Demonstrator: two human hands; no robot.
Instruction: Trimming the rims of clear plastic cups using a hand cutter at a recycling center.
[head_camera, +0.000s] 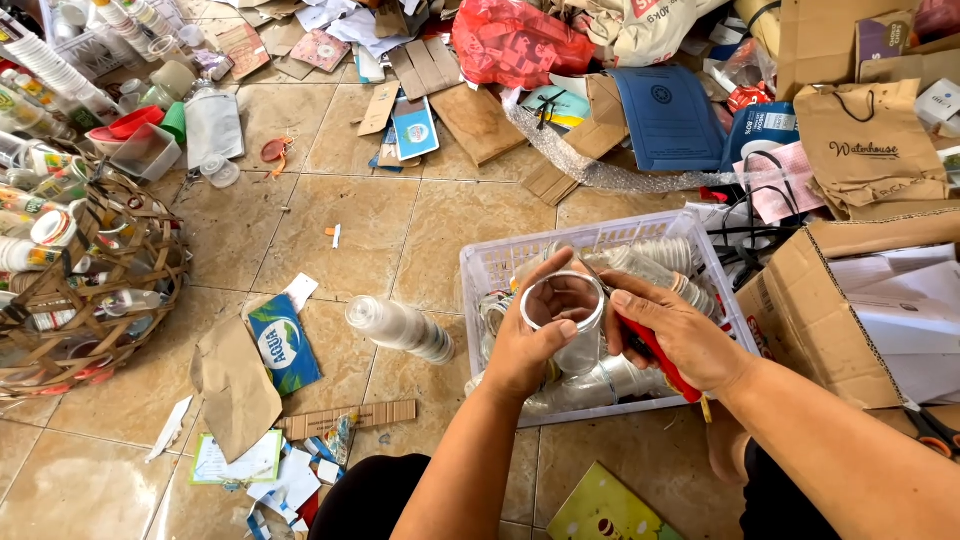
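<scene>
- Fingers (548, 322) of left hand (530, 345) wrap clear plastic cup (565, 310), held over white basket (480, 268).
- Right hand (680, 335) grips red-handled cutter (655, 355) at cup rim.
- Risk: blade slips off thin plastic toward left thumb; cup could crush.

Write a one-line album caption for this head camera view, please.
Left hand holds a clear plastic cup over a white crate while the right hand grips a red-handled tool.
</scene>
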